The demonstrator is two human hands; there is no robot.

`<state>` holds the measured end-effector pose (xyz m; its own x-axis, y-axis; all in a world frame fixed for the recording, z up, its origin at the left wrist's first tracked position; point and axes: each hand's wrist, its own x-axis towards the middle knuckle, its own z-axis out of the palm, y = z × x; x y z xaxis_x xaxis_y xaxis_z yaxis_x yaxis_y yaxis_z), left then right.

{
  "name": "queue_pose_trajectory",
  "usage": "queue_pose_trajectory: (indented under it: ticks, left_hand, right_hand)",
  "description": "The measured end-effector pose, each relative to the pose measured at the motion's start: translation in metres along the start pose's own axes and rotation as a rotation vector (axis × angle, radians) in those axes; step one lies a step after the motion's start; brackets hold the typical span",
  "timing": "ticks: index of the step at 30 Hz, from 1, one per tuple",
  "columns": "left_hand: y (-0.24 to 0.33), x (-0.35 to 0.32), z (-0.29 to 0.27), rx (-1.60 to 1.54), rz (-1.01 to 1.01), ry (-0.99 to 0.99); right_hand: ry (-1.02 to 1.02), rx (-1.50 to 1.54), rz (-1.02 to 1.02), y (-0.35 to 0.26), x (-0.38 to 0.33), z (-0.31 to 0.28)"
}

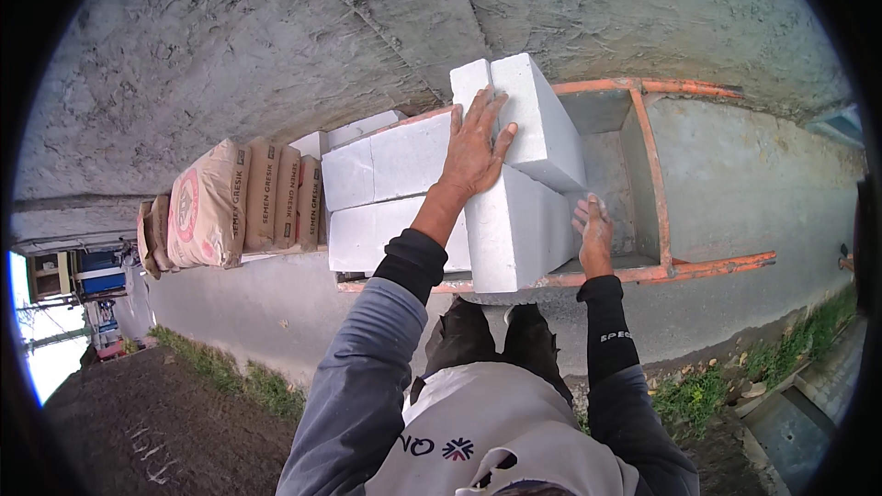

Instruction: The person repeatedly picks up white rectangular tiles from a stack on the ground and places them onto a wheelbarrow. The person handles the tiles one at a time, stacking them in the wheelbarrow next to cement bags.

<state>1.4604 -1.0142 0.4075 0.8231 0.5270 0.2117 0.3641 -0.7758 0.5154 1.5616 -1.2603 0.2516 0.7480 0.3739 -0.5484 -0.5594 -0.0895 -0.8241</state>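
Note:
White lightweight concrete blocks lie in an orange-framed cart [649,165]. My left hand [476,145] rests flat, fingers spread, across the upper edges of the raised blocks, where the near block [514,230] meets the far block [537,119]. Beside the right end of the near block is my right hand [595,231], its fingers apart and slightly bent. Whether those fingertips touch the block I cannot tell. Lower white blocks [390,230] lie flat to the left of the raised ones.
Brown paper cement sacks [216,207] stand and lean at the cart's left end. A rough grey wall [276,46] runs along the far side. The cart's orange handles [726,266] stick out rightward. Grass [689,400] and dark soil [211,432] border the concrete path [234,312].

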Motion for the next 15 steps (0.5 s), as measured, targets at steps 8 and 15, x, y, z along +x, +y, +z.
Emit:
queue_pose_trajectory:
  ticks: [8,15]
  left_hand:
    - [-0.003,-0.026,-0.013,0.007,-0.03,0.27]
    - [-0.035,-0.178,-0.054,-0.538,-0.254,0.483]
  right_hand:
    - [-0.023,-0.572,-0.401,0.042,-0.142,-0.077]
    - [-0.445,-0.955,0.259,0.187,-0.2,-0.171]
